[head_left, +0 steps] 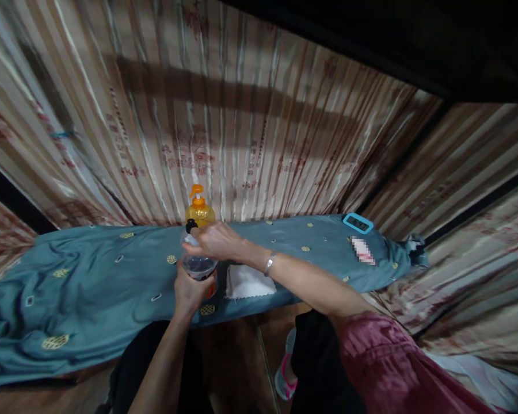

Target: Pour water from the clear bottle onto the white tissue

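As both hands are at the clear, round plastic container with orange low down [198, 263], just left of centre, I'd call handling under way, nothing visibly finished. Left hand [189, 290] clamped round it; right hand [216, 240] at its top, grip hidden, can't tell. Folded white cloth [249, 282], lower centre, untouched. Beige striped curtain's [233, 144] red print, blue-framed digital timer's [358, 223] digits, right: I can't read either.

Before you stretches the bench [138, 282], with the curtain [233, 138] behind it. The pump bottle [201, 214] stands on it, beyond the container [198, 265]; the cloth [250, 282] lies to the container's right, the clock [358, 223] near the right end.
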A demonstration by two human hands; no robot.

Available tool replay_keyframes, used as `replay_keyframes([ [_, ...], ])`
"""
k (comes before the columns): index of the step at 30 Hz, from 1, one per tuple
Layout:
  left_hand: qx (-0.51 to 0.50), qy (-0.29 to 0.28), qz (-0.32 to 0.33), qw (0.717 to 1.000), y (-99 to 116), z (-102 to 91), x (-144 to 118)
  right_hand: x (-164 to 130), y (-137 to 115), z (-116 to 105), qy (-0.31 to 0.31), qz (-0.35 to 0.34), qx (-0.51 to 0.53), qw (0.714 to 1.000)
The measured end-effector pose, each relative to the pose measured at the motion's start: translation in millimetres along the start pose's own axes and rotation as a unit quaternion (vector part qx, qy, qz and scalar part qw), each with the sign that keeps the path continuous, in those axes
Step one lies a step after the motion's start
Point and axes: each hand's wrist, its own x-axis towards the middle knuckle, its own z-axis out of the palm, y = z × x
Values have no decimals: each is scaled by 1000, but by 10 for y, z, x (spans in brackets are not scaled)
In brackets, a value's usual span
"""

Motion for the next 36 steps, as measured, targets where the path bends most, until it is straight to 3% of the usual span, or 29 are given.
replay_keyframes([
  [9, 34, -15, -1, 999, -21, 23, 14, -44, -79, -97, -2, 74, 46, 996],
  [15, 42, -24, 7, 999, -23, 14, 19, -63, 22, -39, -2, 31, 56, 998],
  [25, 23, -16, -1, 1000, -21, 35, -22, -31, 151, -186, -78, -65, 53, 993],
  [36, -60, -7, 48, 997, -73, 37, -28, 31, 125, -314, -162, -84, 17, 983],
])
